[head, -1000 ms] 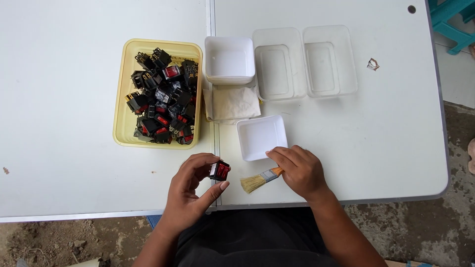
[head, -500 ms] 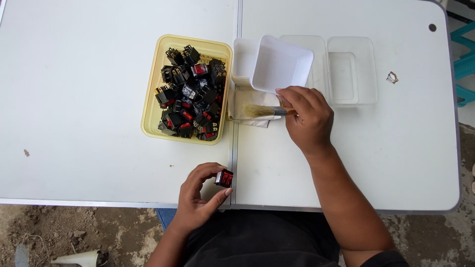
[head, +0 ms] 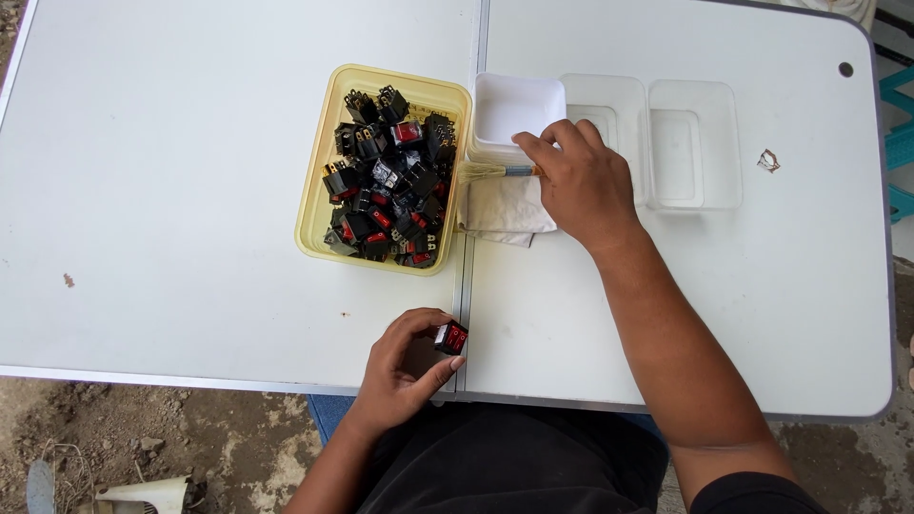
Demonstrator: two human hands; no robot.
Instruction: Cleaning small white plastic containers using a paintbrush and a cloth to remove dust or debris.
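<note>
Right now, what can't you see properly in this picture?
- Head view: most of the brush handle, hidden under the right hand.
- Part of the cloth, tucked behind the white tub.
- Back of the small switch, covered by the left hand grip.
- Lower switches in the yellow tray, buried.

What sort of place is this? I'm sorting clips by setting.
Probably an informal outdoor workstation for small electrical parts: a white folding table stands on bare dirt ground, with a yellow tray of rocker switches and clear plastic containers on it.
</note>
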